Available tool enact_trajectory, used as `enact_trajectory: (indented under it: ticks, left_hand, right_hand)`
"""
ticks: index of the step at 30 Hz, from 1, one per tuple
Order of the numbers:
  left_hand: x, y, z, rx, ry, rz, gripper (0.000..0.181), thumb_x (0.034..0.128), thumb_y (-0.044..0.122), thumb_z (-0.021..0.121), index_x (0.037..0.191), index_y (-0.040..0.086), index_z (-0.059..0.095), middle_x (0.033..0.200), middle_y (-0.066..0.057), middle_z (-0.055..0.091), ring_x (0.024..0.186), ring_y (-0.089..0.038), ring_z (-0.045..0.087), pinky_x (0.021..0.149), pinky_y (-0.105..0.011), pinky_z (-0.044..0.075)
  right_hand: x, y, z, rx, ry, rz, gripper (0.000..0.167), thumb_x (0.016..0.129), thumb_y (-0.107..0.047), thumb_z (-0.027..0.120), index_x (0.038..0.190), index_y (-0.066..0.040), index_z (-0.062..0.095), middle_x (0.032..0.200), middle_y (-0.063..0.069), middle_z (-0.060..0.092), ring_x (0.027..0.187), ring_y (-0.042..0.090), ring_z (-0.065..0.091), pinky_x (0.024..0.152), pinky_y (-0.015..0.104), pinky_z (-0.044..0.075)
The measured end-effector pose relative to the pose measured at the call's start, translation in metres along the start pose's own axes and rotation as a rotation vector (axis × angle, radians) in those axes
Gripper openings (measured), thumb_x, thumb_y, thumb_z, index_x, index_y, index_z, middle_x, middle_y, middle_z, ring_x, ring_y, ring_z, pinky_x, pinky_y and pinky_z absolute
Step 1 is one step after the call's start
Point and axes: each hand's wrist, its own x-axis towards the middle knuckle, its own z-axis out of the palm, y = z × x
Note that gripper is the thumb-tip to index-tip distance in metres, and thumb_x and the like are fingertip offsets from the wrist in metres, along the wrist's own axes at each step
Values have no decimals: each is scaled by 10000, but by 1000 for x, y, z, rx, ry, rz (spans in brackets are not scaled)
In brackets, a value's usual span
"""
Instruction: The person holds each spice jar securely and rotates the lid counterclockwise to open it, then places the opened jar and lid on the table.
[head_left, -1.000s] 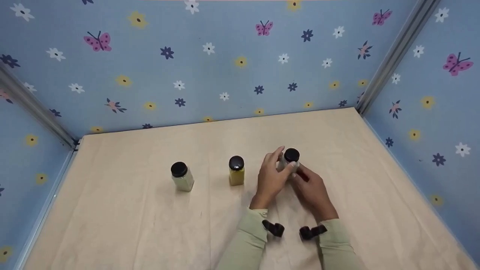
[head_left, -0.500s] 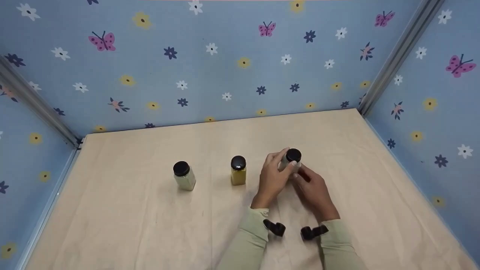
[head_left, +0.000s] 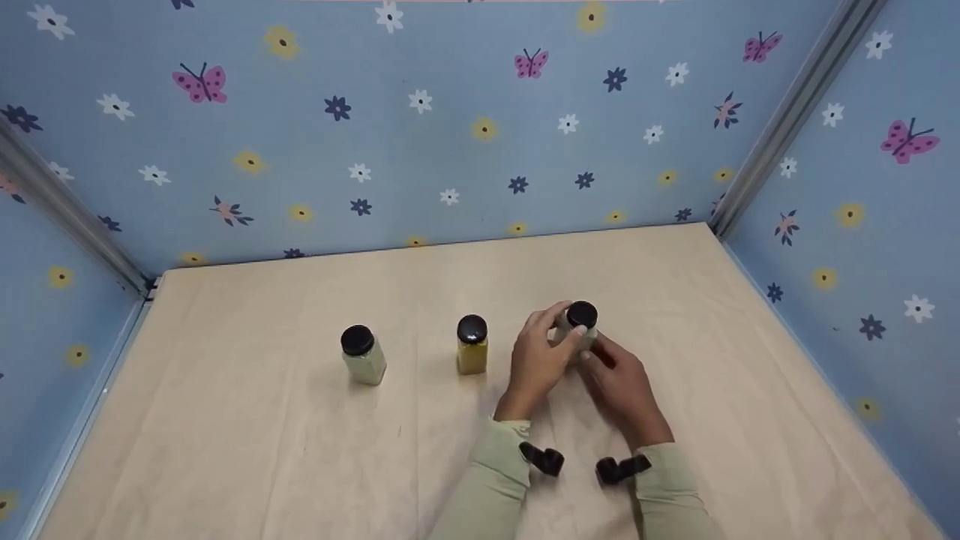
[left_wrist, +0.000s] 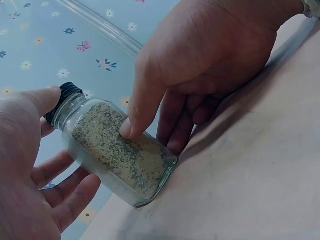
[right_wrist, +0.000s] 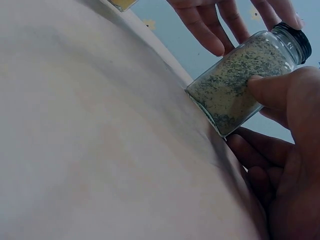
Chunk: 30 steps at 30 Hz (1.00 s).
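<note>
Both hands are at a square glass jar (left_wrist: 120, 150) of speckled herb mix with a black lid (head_left: 582, 314), which stands on the cloth at right of centre. The left hand (head_left: 534, 363) pinches the lid between thumb and fingers, its lower fingers spread beside the glass. The right hand (head_left: 624, 386) grips the lower body, its thumb pressed on the near face in the right wrist view and its fingers behind. In the head view the hands hide most of the glass. To the left stand a yellow-filled jar (head_left: 472, 358) and a pale green one (head_left: 366, 366), both lidded and upright.
A beige cloth (head_left: 225, 450) covers the table. Blue patterned panels (head_left: 420, 150) rise behind it and at both sides, with grey metal posts (head_left: 795, 112) at the corners. A black wrist device (head_left: 541, 459) sits at each sleeve cuff.
The head view has shifted slightly. Both hands keep nearly the same hold on the jar, and the other two jars have not moved on the cloth.
</note>
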Motion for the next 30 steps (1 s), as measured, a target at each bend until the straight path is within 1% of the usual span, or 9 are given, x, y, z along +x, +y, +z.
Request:
enact_trajectory:
  ticks: [4,6,11,15,19,24,26,30]
  left_hand:
    - [0,1,-3,36,-34,-18,622,945,545,625,1500,306,477,1267,46,569,1184,-126,563,960,-450,468]
    - [1,2,-3,54,-35,-21,647,938,578,612,1512,323,458,1269,44,553,1181,-139,560,956,-461,468]
    - [1,4,0,48,-22,-26,598,943,568,611,1483,336,505,1282,24,547,1197,-149,549,951,-451,474]
    - [-3,1,3,34,-18,-32,550,949,517,638,1451,306,554,1273,21,555,1202,-146,551,951,-426,479]
    - [-6,-1,3,18,14,-38,532,939,492,666,1418,272,593,1251,28,574,1184,-131,564,961,-416,476]
    - [-4,-1,1,17,37,-29,497,918,508,682,1365,296,635,1203,72,604,1132,-88,583,925,-396,484]
    - [-3,-1,-1,16,35,-21,470,915,505,685,1345,319,645,1187,90,611,1121,-74,587,921,-383,483]
    - [-2,-1,-1,2,33,4,448,918,476,691,1330,304,658,1172,83,629,1110,-75,602,897,-363,492]
  right_hand:
    - [3,-1,2,-13,-5,-15,567,974,-458,635,1480,-232,516,1428,24,562,1352,198,476,1121,414,358]
    - [4,-2,2,-27,-10,-21,585,974,-478,625,1487,-223,507,1438,30,554,1359,203,469,1125,417,352]
    - [4,-2,0,-41,-1,-25,608,978,-492,611,1492,-189,501,1442,63,551,1364,243,467,1125,449,348]
    - [-2,-1,1,-29,-7,-11,613,967,-506,620,1488,-207,505,1430,55,561,1358,237,474,1118,448,361]
    - [-4,1,2,-18,-25,-8,621,956,-516,629,1488,-221,505,1429,36,562,1358,213,472,1116,432,366]
    - [-2,0,2,-1,-23,-7,585,976,-440,640,1495,-211,496,1436,38,556,1358,210,471,1119,430,361]
    - [-2,-1,1,5,-24,8,573,984,-415,637,1499,-212,489,1444,34,548,1365,208,463,1125,430,354]
    - [-3,-2,0,17,-23,30,563,993,-391,629,1503,-204,482,1458,35,534,1376,212,448,1132,432,342]
